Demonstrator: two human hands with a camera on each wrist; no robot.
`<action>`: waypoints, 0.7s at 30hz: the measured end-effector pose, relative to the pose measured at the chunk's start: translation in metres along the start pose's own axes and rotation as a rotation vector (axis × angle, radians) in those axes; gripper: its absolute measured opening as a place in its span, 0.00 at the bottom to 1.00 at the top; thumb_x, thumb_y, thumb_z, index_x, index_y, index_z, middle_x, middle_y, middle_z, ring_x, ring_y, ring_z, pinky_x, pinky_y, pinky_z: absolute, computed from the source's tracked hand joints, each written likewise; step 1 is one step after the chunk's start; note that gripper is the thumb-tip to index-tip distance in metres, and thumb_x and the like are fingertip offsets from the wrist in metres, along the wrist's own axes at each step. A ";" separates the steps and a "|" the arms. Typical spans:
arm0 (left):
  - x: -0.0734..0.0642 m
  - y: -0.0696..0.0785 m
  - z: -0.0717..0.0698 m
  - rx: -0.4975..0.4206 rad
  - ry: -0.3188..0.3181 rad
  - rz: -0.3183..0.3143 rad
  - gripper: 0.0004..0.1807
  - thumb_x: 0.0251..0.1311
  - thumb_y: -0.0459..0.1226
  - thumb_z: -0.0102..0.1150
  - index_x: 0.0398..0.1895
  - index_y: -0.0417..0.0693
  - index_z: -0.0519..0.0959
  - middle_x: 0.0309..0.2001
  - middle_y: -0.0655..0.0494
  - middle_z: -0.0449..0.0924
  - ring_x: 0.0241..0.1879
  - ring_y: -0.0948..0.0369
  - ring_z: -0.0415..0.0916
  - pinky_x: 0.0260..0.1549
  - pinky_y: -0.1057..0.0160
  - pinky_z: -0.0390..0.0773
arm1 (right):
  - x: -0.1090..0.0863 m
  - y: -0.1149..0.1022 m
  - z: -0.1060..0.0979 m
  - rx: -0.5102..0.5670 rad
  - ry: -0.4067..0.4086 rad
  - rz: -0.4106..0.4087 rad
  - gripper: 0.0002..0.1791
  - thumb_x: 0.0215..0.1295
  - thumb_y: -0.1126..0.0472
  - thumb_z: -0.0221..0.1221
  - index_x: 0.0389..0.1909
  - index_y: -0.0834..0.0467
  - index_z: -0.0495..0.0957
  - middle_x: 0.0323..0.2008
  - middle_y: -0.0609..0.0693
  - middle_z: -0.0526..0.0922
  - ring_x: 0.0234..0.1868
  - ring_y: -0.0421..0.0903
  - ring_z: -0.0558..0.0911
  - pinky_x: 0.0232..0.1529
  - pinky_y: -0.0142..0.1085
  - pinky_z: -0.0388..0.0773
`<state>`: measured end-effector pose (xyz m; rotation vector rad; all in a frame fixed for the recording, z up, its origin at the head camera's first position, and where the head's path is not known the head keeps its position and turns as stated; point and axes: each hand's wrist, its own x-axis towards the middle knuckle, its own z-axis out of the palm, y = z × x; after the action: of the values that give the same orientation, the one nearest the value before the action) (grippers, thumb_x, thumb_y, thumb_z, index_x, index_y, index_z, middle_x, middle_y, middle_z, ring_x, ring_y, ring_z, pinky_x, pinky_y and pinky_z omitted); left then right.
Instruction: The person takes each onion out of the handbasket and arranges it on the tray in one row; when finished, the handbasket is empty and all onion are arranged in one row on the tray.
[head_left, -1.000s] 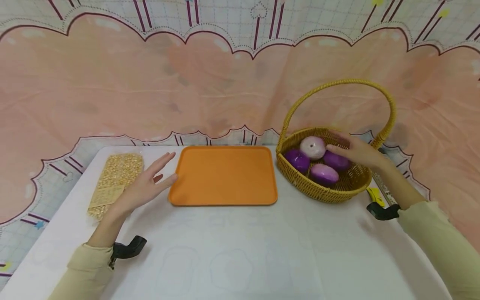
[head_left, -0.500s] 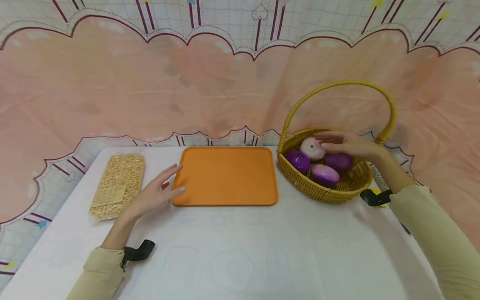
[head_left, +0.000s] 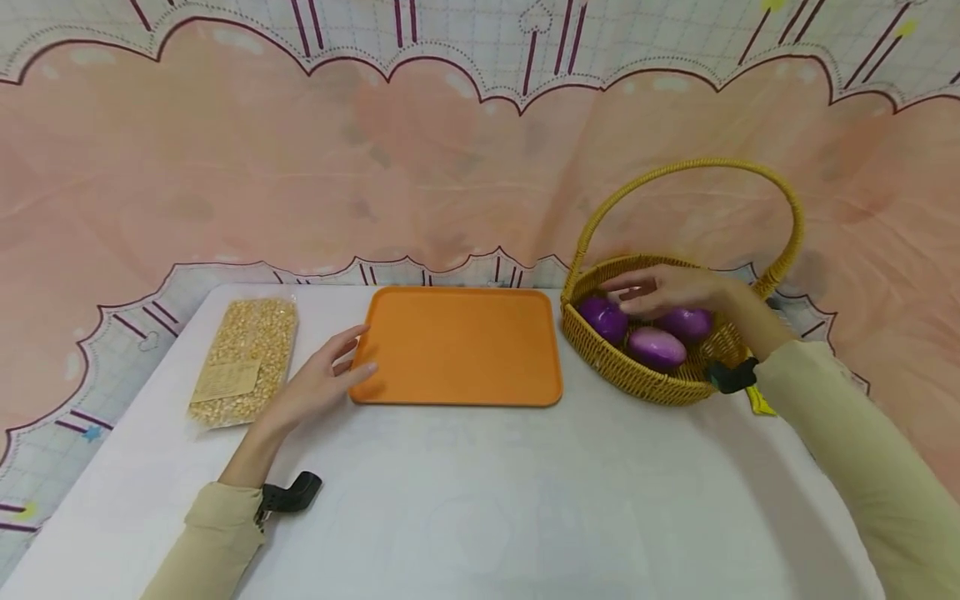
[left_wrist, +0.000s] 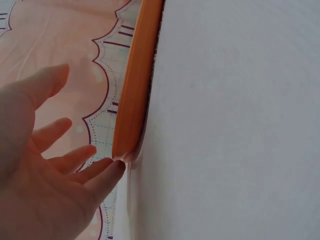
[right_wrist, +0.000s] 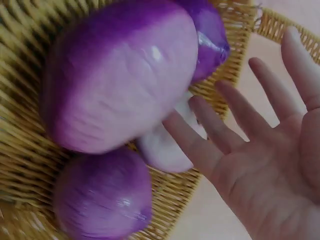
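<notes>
My left hand (head_left: 318,379) is at the left edge of the orange tray (head_left: 461,346), fingers spread and nothing held. In the left wrist view its little finger lies at the corner of the tray (left_wrist: 132,100); contact is unclear. My right hand (head_left: 671,287) reaches over the wicker basket (head_left: 637,385), palm toward several purple onion-like vegetables. One dark purple onion (head_left: 603,319) lies by its fingertips, a paler-sided onion (head_left: 656,347) in front. A whitish onion (right_wrist: 165,147), covered in the head view, shows behind the loosely extended fingers in the right wrist view.
A clear bag of corn kernels (head_left: 251,354) with a paper label lies left of the tray. The basket's tall arched handle (head_left: 795,221) rises behind the right hand. Something yellow (head_left: 761,402) lies beside the basket. A patterned cloth (head_left: 450,183) hangs behind the white table (head_left: 480,500).
My right hand has moved left over the basket, covering the whitish onion. My left hand has moved right and slightly down to the tray's left edge.
</notes>
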<state>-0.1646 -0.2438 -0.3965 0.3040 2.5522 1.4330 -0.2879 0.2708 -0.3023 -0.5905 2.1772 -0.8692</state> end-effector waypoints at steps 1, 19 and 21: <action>0.000 0.001 0.000 -0.002 0.001 -0.005 0.41 0.67 0.48 0.56 0.77 0.47 0.49 0.77 0.38 0.43 0.74 0.34 0.46 0.70 0.38 0.57 | 0.001 -0.001 -0.003 0.006 -0.009 0.008 0.35 0.73 0.53 0.52 0.75 0.56 0.52 0.73 0.61 0.60 0.71 0.58 0.67 0.67 0.48 0.71; 0.002 -0.015 0.008 0.078 0.035 -0.012 0.46 0.65 0.51 0.58 0.77 0.44 0.46 0.77 0.41 0.45 0.77 0.43 0.41 0.74 0.41 0.46 | 0.029 0.008 -0.012 0.227 -0.188 0.070 0.31 0.76 0.54 0.46 0.77 0.50 0.50 0.42 0.45 0.71 0.43 0.43 0.70 0.61 0.46 0.74; 0.002 -0.016 0.010 0.110 0.038 -0.019 0.48 0.64 0.53 0.58 0.78 0.47 0.45 0.78 0.42 0.43 0.77 0.43 0.39 0.74 0.39 0.45 | 0.031 0.012 -0.010 0.212 -0.174 0.063 0.32 0.75 0.54 0.47 0.76 0.50 0.51 0.60 0.46 0.71 0.56 0.43 0.70 0.66 0.50 0.70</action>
<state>-0.1650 -0.2428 -0.4155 0.2706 2.6622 1.3062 -0.3170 0.2634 -0.3202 -0.4714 1.9089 -0.9635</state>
